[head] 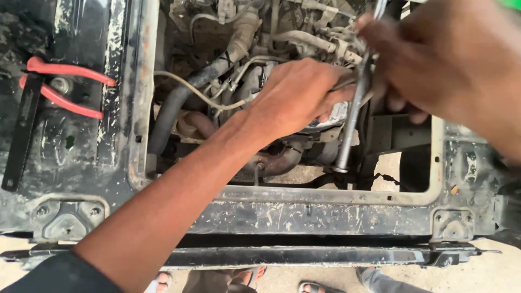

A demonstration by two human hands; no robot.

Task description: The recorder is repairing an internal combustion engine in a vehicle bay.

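Left hand reaches into engine bay, fingers curled around a thin metal handle by the hoses. Right hand, blurred, fingers clenched on top of long metal wrench, standing near-upright at center-right, tip low by frame. Red pliers lie far left on panel, well apart.

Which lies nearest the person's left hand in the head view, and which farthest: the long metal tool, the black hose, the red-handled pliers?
From the left hand:
1. Long metal tool, just right, touching it.
2. Black hose, left, in the bay.
3. Red-handled pliers, far left, on the frame.
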